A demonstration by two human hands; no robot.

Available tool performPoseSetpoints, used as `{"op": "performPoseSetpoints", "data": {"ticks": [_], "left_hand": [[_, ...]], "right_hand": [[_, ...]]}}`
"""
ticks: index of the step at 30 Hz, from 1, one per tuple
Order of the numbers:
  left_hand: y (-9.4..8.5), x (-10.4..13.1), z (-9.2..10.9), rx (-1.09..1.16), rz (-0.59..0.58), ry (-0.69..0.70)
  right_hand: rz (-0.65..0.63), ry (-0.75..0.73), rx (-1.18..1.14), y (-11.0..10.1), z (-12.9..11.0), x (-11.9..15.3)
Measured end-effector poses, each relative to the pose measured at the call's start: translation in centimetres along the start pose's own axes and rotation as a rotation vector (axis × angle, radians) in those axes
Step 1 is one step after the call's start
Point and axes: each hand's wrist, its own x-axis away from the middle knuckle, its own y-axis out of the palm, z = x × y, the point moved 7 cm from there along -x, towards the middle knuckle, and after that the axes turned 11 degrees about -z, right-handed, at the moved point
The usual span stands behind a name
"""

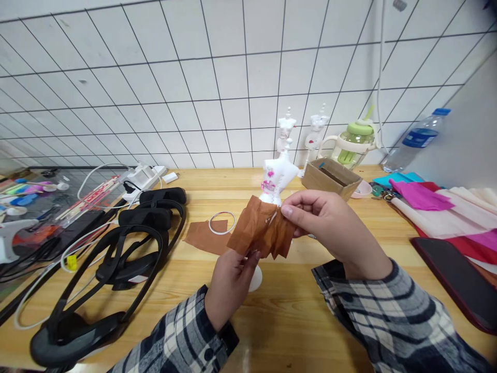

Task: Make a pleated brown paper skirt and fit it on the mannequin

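Note:
A small white mannequin (280,175) with pink flower marks stands upright in front of me. Brown fabric (257,224), creased into folds, covers its lower part. My left hand (232,282) pinches the fabric's bottom edge between thumb and fingers. At the fabric's upper right, my right hand (324,220) is closed on it near the mannequin's waist. The mannequin's round white base (255,280) shows partly behind my left hand. Left of the mannequin, a silver ring (210,224) lies partly over a flat brown fabric piece (204,241).
Two more white mannequins (286,127) stand by the tiled wall. A cardboard box (330,178), a green-lidded jug (355,142) and a water bottle (417,140) are back right. Coloured fabrics (430,207) and a phone (458,282) lie right; black headsets (112,264) and cables left.

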Motion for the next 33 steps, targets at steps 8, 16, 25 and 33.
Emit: {"op": "performPoseSetpoints", "data": {"ticks": [8,16,25,33], "left_hand": [[0.11,-0.07,0.16,0.017,-0.015,0.007],[-0.06,0.00,0.18,-0.012,-0.006,-0.016],[-0.39,-0.05,0.41,-0.036,0.013,-0.022],[-0.63,0.10,-0.21,-0.117,0.014,0.009]], "right_hand": [[0.065,-0.004,-0.003,-0.01,-0.02,0.00],[0.046,-0.001,-0.051,0.57,0.22,-0.22],[0.093,-0.011,-0.031,0.31,0.35,-0.22],[0.096,0.020,0.007,-0.05,0.77,-0.28]]}}
